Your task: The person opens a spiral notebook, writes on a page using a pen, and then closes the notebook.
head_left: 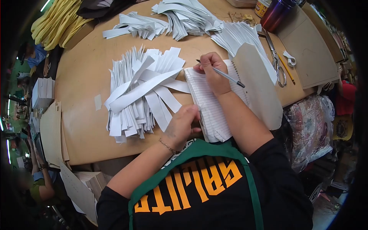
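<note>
A spiral notebook (216, 115) with lined pages lies turned at an angle on the table, its cover (260, 96) folded out to the right. Between the fingers of my right hand (214, 74) is a grey pen (229, 77), held over the upper part of the page. My left hand (183, 124) rests at the notebook's left edge, thumb on the page edge and fingers curled, partly hidden beneath. Just left of the notebook sits a large heap of white fabric strips (134, 92), several lying loose across the top.
More bundles of white strips (188, 17) lie along the back. To the right are scissors (276, 61), a yellow pencil (288, 69), a small white loop (289, 58), a purple tumbler (279, 15) and cardboard (306, 50). Yellow fabric (57, 23) is piled back left. Other people are at far left.
</note>
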{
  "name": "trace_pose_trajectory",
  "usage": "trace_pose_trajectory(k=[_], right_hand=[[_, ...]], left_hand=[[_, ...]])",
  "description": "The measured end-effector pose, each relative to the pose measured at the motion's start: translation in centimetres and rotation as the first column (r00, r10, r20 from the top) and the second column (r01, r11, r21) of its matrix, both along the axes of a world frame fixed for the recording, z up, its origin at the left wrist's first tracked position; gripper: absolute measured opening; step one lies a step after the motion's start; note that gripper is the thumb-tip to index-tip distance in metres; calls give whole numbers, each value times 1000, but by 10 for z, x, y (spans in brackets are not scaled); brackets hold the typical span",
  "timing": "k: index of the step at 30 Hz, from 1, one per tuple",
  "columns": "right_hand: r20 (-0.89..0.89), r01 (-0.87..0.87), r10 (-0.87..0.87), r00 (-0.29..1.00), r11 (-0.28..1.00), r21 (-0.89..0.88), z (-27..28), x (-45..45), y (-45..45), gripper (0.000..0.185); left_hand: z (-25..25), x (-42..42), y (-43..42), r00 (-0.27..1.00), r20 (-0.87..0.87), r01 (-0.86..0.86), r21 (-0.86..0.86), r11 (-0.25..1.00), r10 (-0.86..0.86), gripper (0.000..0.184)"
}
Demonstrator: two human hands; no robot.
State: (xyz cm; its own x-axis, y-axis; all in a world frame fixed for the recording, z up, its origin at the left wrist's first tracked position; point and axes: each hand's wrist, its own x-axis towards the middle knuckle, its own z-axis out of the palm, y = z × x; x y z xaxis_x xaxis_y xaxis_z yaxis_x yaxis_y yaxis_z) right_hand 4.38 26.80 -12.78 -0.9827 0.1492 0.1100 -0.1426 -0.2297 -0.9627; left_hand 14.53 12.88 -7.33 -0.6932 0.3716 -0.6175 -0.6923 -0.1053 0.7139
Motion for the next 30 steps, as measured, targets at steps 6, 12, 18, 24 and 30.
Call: trace_pose_trajectory(k=[6, 12, 18, 24, 30], right_hand=[[-94, 28, 12, 996, 912, 409, 0, 4, -3, 29], [0, -78, 79, 997, 988, 136, -4, -1, -1, 34], [92, -52, 56, 994, 997, -52, 2, -2, 3, 46], [91, -55, 47, 995, 994, 91, 18, -7, 15, 43], [67, 0, -15, 998, 974, 226, 3, -3, 7, 36]], left_hand=[[15, 3, -18, 791, -479, 118, -490, 864, -380, 27], [23, -13, -22, 274, -757, -52, -627, 777, -593, 19], [-18, -36, -10, -6, -580, -87, -811, 579, -814, 16], [-22, -33, -12, 52, -566, -104, -822, 559, -823, 17], [-16, -31, -7, 81, -490, -171, -865, 472, -868, 17]])
